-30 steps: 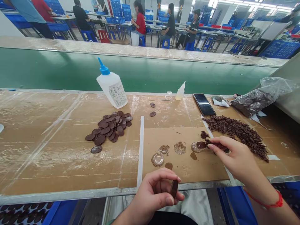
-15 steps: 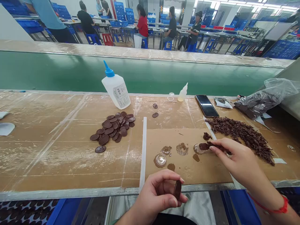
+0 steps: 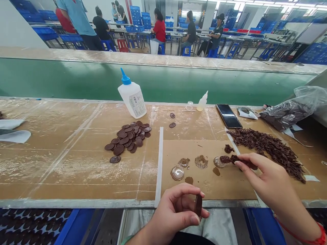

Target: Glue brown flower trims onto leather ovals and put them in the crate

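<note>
In the head view, the two hands are apart from each other. The left hand (image 3: 176, 212), near the table's front edge, has its thumb and fingers clamped on a dark brown, flat oval disc (image 3: 198, 205), which is standing on its edge. The right hand (image 3: 265, 173) pinches a small dark brown, rough piece (image 3: 233, 159), partly hidden by the fingers. Just left of this piece there is a dark brown, wet-looking oval patch (image 3: 225, 159), beside a clear, round, shallow dish (image 3: 219, 162); whether they touch, I cannot tell. Behind the right hand lies a long heap of dark brown, curled shreds (image 3: 270, 151). Well to the left, a pile of dark brown oval discs (image 3: 129, 137) lies in front of a white plastic bottle with blue nozzle (image 3: 131, 98).
</note>
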`<state>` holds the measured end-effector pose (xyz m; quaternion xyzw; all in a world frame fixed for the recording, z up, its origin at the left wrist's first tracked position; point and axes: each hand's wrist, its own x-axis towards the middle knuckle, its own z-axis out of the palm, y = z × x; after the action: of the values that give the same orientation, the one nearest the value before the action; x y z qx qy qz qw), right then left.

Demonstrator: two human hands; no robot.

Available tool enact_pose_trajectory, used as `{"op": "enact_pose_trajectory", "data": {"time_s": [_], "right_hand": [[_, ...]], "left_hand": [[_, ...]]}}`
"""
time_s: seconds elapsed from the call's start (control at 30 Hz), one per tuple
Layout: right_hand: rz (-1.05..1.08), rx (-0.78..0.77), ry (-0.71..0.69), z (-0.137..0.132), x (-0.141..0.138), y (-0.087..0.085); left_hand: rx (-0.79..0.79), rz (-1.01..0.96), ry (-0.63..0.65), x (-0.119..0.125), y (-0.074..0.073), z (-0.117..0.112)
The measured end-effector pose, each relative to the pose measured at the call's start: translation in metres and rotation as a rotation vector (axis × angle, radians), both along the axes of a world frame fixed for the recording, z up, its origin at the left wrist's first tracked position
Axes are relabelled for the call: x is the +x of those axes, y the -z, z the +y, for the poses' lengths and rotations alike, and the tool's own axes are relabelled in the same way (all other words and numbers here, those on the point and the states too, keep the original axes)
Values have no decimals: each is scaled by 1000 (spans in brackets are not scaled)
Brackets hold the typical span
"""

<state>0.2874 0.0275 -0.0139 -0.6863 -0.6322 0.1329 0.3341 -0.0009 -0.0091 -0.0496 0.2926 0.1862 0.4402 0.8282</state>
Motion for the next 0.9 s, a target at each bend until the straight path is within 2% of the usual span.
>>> {"op": "enact_pose_trajectory", "data": {"time_s": [0.13, 0.27, 0.37, 0.57, 0.67, 0.9], "right_hand": [[263, -87, 60, -8, -11, -4], [622, -219, -21, -22, -37, -10], [816, -288, -74, -30, -59, -14], [1274, -450, -117, -42, -83, -14], [1276, -435, -135, -51, -87, -14], [997, -364, -216, -66, -96, -30]], "left_hand": [[17, -48, 9, 4, -6, 1], [45, -53, -14, 10, -19, 3], [59, -40, -55, 15, -26, 5], [92, -27, -155, 20, -26, 4], [92, -14, -165, 20, -24, 2], [117, 48, -245, 18, -23, -2]]}}
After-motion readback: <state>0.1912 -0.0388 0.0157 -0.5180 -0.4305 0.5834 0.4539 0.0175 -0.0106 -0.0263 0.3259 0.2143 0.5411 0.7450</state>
